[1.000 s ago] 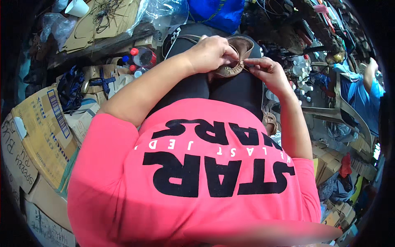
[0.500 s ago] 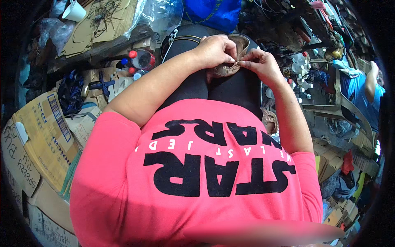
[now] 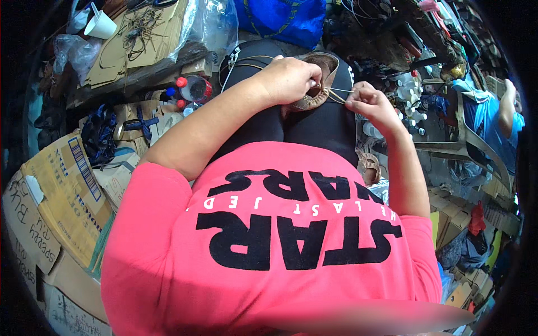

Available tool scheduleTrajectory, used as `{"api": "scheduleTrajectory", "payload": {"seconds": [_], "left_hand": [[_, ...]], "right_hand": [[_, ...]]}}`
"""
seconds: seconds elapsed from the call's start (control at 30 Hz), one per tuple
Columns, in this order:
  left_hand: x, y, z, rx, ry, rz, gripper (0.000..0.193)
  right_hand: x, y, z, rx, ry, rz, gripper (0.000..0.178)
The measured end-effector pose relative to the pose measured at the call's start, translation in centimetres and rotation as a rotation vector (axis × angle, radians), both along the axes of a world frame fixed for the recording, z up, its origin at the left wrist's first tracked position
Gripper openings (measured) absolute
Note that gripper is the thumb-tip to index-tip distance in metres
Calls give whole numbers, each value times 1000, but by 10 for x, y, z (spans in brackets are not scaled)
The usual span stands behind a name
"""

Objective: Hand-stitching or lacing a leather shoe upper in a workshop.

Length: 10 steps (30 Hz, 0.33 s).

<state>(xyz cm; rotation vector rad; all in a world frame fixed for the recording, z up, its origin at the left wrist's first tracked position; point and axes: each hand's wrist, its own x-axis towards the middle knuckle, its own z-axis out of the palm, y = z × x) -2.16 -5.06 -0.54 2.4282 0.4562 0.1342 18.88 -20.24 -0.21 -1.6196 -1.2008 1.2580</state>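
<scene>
A brown leather shoe (image 3: pixel 309 104) rests on my black-clad thighs, its opening toward the top of the view. My left hand (image 3: pixel 291 79) is closed at the shoe's left rim, thumb and fingers bent inside the opening. From the right side of the rim, a thin tan lace (image 3: pixel 339 91) runs in strands to my right hand (image 3: pixel 372 103). That hand pinches the lace between thumb and fingers, a short way off the shoe. More of the light cord (image 3: pixel 246 57) lies loose across my left thigh. My left fingers hide part of the shoe's inside.
Cardboard sheets (image 3: pixel 120 61) with tangled cords and a white cup (image 3: pixel 101 25) are at far left. Bottles (image 3: pixel 196 88) stand beside my left leg, and several white ones (image 3: pixel 412 92) at right. A blue bag (image 3: pixel 286 19) lies beyond my knees. Someone in blue (image 3: pixel 493 120) sits at far right.
My right hand has moved right and slightly down, away from the shoe, drawing the lace out into taut strands. My left hand stays at the shoe's rim.
</scene>
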Motion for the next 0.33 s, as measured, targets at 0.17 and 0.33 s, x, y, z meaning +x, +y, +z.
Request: {"api": "scheduleTrajectory", "payload": {"seconds": [0.17,0.33], "left_hand": [[6,2,-1,37,12,-80,14],[5,5,4,105,41,-128,12]], "right_hand": [[28,6,19,129,-174,-76,15],[31,32,14,227,-932,-145,19]]}}
